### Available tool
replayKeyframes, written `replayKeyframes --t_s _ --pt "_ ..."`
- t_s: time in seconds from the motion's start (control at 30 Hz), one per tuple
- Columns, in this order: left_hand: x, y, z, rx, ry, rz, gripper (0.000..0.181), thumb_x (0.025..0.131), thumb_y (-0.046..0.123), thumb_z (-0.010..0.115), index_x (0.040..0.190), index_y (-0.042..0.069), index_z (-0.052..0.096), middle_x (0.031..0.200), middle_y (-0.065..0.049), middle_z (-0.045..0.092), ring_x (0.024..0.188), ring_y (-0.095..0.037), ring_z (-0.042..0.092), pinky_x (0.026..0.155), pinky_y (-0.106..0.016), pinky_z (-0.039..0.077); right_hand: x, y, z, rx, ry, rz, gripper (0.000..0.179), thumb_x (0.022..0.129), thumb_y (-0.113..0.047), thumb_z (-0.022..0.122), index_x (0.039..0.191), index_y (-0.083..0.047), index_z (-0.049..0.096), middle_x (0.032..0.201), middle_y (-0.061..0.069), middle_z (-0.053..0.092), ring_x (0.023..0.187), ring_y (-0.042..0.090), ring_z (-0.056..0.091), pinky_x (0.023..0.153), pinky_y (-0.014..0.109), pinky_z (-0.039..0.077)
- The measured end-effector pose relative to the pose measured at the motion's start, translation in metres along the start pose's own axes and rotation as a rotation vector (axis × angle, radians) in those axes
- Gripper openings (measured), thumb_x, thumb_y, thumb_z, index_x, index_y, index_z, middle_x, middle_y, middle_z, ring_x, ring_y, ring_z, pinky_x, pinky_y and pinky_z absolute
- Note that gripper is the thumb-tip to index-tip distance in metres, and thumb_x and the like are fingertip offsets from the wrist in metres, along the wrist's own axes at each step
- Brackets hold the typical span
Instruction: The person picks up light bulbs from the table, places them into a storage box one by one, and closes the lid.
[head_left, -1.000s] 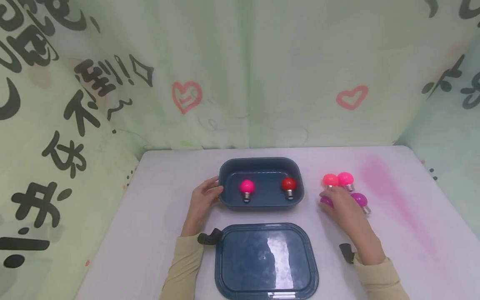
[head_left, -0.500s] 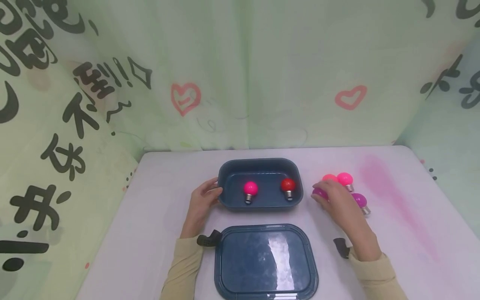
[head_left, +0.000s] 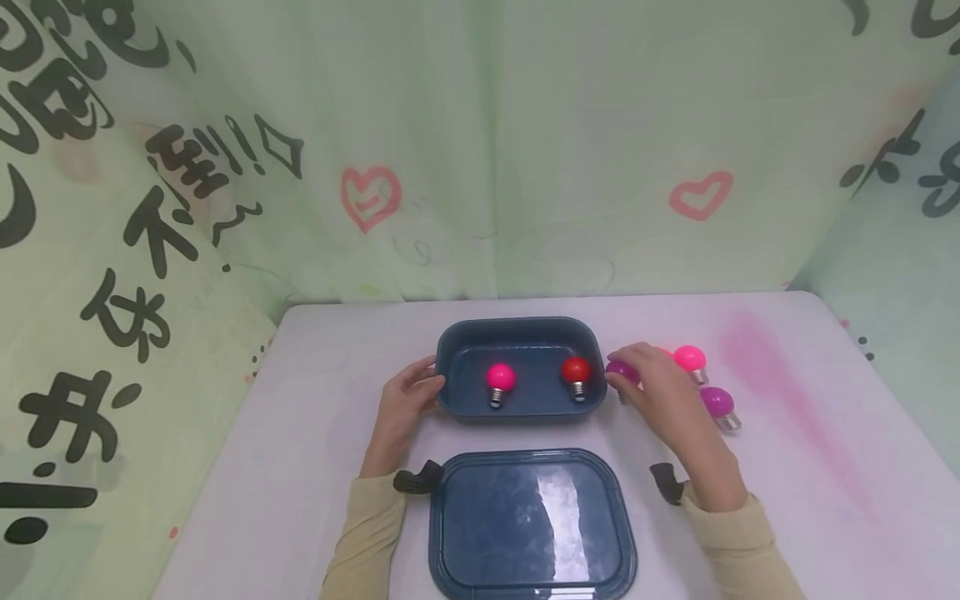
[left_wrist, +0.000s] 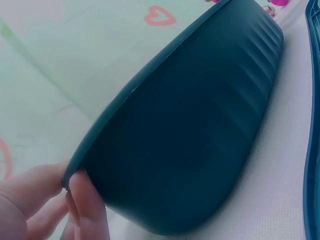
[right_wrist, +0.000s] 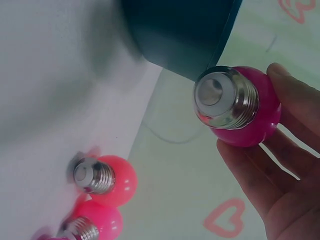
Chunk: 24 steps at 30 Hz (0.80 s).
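Note:
My left hand (head_left: 401, 408) pinches the left end of a dark blue rectangular container (head_left: 532, 340); in the left wrist view its fingers (left_wrist: 89, 205) lie on both sides of the rim. Inside the container lie a pink light bulb (head_left: 500, 377) and a red light bulb (head_left: 576, 368), both with silver screw bases. My right hand (head_left: 663, 387) grips a purple light bulb (head_left: 622, 371) by its round globe, close beside the container's right end. The right wrist view shows this purple bulb (right_wrist: 250, 120) with its metal base pointing away from the fingers.
A dark blue lid (head_left: 525, 525) lies flat in front of the container. Right of the right hand are a pink bulb (head_left: 690, 358) and another purple bulb (head_left: 717, 402). An orange-red bulb (right_wrist: 120, 180), mostly hidden in the head view, lies beside them. Fabric walls (head_left: 570, 167) surround the table.
My right hand has lifted the purple bulb from the group and carried it left to the container's edge. The pink bulb in the container has shifted slightly right. My left hand stays at the rim.

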<state>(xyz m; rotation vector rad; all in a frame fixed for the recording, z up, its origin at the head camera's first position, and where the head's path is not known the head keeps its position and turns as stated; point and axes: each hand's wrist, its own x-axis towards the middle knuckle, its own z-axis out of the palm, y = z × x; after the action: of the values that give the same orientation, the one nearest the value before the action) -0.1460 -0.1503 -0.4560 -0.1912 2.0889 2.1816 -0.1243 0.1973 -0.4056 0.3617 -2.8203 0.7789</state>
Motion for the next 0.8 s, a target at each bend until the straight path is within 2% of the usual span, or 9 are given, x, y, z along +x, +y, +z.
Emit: replayKeyframes --t_s 0.13,0.23,0.5,0.8 --pt "0.011 -0.017 -0.002 0.001 0.010 0.016 0.047 0.090 0.016 0.074 0.134 0.008 0.060 0.127 -0.019 0.060 0.109 -0.034 0.063 0.079 -0.026 0.056 0.005 -0.003 0.001 0.008 0.010 -0.018 0.034 0.084 -0.010 0.079 0.114 0.000 0.067 0.107 0.017 0.068 0.098 0.034 0.065 0.083 0.050 0.056" --pt "0.017 -0.029 -0.004 0.003 0.021 0.029 0.048 0.088 0.021 0.076 0.133 0.011 0.062 0.127 -0.017 0.060 0.107 -0.030 0.064 0.080 -0.027 0.056 0.007 -0.007 0.000 0.011 0.000 0.000 0.036 0.084 -0.012 0.079 0.117 -0.001 0.067 0.109 0.017 0.067 0.099 0.035 0.065 0.083 0.050 0.057" --pt "0.018 -0.029 -0.002 0.016 0.040 0.030 0.044 0.089 0.018 0.075 0.132 0.013 0.063 0.124 -0.013 0.062 0.104 -0.025 0.065 0.081 -0.028 0.056 0.016 -0.015 0.004 0.009 0.000 -0.012 0.038 0.085 -0.013 0.079 0.119 -0.001 0.066 0.111 0.018 0.067 0.103 0.035 0.064 0.084 0.050 0.057" --pt "0.019 -0.029 -0.001 -0.003 0.043 0.041 0.044 0.089 0.018 0.075 0.132 0.012 0.063 0.123 -0.014 0.062 0.100 -0.019 0.065 0.079 -0.027 0.056 0.028 -0.019 0.017 0.028 -0.014 -0.033 0.038 0.084 -0.011 0.079 0.118 0.000 0.066 0.110 0.017 0.067 0.102 0.034 0.064 0.086 0.049 0.056"
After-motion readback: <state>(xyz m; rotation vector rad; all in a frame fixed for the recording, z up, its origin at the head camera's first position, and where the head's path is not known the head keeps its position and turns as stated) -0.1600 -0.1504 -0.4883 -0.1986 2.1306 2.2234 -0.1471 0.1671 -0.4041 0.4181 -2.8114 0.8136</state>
